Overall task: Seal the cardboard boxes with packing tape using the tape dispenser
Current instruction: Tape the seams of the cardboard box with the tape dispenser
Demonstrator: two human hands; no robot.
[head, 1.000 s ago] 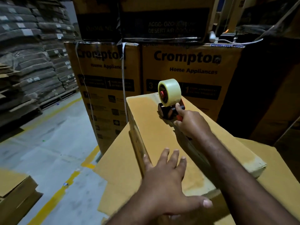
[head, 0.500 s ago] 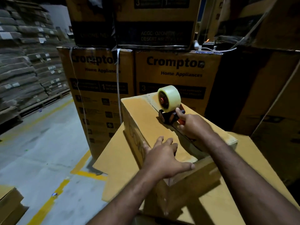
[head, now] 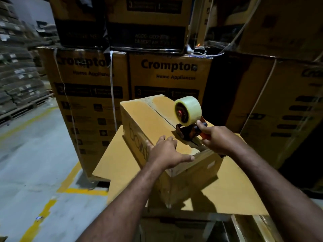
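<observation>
Warehouse, stacked cartons (head: pixel 167 81), likely palletised sacks (head: pixel 19 79)

A cardboard box (head: pixel 153 119) was set on a flat cardboard sheet (head: pixel 120 154), which extended past it to left and right. On the box's top, over the centre seam toward the near end, a tape dispenser (head: pixel 187 132) was placed, with the tape roll (head: pixel 189 109) carried above it. Its handle was gripped from the right by the right hand (head: pixel 218 138); the left hand (head: pixel 166 154) was laid on the near left corner, just beside the dispenser. Stacked cartons (head: pixel 167 75) were ranged behind, with the floor (head: pixel 35 154) to the left.
</observation>
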